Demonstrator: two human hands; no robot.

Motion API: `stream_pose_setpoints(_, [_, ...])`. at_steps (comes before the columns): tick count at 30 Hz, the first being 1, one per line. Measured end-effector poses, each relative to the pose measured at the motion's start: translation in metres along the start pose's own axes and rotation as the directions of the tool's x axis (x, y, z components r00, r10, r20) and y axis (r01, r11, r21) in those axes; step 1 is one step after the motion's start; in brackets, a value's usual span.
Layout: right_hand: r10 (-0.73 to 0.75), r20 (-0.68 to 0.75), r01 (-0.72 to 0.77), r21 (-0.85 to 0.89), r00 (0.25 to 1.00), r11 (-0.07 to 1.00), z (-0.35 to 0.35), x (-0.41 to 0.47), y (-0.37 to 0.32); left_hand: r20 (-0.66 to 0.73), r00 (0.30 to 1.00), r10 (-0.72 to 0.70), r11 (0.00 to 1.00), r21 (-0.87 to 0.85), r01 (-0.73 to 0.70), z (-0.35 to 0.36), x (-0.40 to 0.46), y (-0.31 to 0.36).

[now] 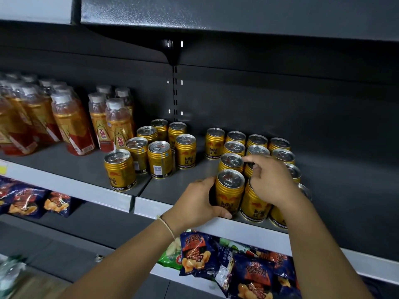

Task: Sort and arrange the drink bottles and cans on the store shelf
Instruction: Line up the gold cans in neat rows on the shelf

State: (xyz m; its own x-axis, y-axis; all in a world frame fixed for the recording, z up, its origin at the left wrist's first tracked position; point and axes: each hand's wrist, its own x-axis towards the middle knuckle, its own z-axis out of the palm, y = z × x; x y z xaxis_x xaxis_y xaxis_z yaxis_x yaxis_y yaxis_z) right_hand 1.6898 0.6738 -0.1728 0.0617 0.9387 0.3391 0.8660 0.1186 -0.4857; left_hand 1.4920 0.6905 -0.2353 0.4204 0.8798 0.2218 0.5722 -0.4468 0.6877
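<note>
Shelf [71,167]: dark grey metal, pale price rail, dark back panel.
Left hand [197,201]: fingers wrapped round front gold can [229,192].
Right hand [271,180]: fingers loosely curled over neighbouring cans [255,201]; grip unclear.
Lower shelf [121,225]: snack bags [199,254].

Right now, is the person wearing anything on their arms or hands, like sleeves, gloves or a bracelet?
Both forearms are bare as far as the picture shows: no sleeves and no gloves. The left hand has a thin, pale cord bracelet looped round its wrist. The right hand has nothing on its wrist, and I can see no rings or watch on either hand.
</note>
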Motion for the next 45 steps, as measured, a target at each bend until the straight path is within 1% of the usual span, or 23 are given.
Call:
stream_pose_setpoints(3, [-0.003, -0.001, 0.003, -0.013, 1.000, 1.000, 0.000, 0.000, 0.000, 0.027, 1.000, 0.011, 1.000, -0.018, -0.011, -0.002, 0.001, -0.001])
stream_pose_setpoints(8, [-0.010, 0.001, 0.010, -0.042, 1.000, 0.999, 0.000, 0.000, 0.000, 0.028, 0.999, 0.021, 0.999, -0.026, -0.020, -0.003, 0.002, 0.000])
stream_pose_setpoints(16, [-0.020, 0.000, 0.020, -0.090, 1.000, 0.996, 0.002, 0.000, -0.002, 0.034, 0.999, 0.021, 0.999, 0.030, -0.022, -0.003, -0.001, 0.000])
stream_pose_setpoints(19, [-0.023, 0.026, 0.025, -0.094, 0.999, 0.995, -0.001, 0.001, -0.003, 0.111, 0.993, 0.048, 0.995, 0.082, -0.057, -0.011, 0.001, 0.001])
stream_pose_setpoints(22, [-0.023, 0.033, 0.026, -0.088, 0.999, 0.996, -0.007, 0.006, -0.009, 0.193, 0.975, 0.112, 0.969, 0.197, -0.150, -0.030, 0.008, 0.002])
stream_pose_setpoints(24, [-0.035, 0.016, 0.037, -0.089, 0.999, 0.995, -0.008, 0.010, -0.018, 0.167, 0.978, 0.126, 0.950, 0.264, -0.168, -0.049, 0.015, 0.003])
stream_pose_setpoints(29, [-0.072, -0.014, 0.071, -0.063, 0.997, 0.995, 0.002, 0.023, -0.050, -0.016, 0.981, 0.194, 0.926, 0.333, -0.178, -0.102, 0.041, 0.000])
stream_pose_setpoints(32, [-0.055, 0.010, 0.056, -0.065, 0.998, 0.996, 0.012, 0.030, -0.063, -0.035, 0.980, 0.194, 0.899, 0.407, -0.163, -0.129, 0.061, -0.008])
stream_pose_setpoints(35, [-0.026, 0.012, 0.026, -0.087, 1.000, 0.996, 0.021, 0.039, -0.074, -0.008, 0.987, 0.158, 0.882, 0.451, -0.138, -0.146, 0.080, -0.018])
stream_pose_setpoints(40, [0.023, 0.003, -0.023, -0.129, 1.000, 0.991, 0.033, 0.049, -0.089, 0.089, 0.990, 0.111, 0.860, 0.490, -0.141, -0.159, 0.102, -0.029])
stream_pose_setpoints(45, [0.089, 0.037, -0.080, -0.195, 0.995, 0.978, 0.040, 0.051, -0.095, 0.191, 0.976, 0.101, 0.814, 0.548, -0.191, -0.158, 0.112, -0.034])
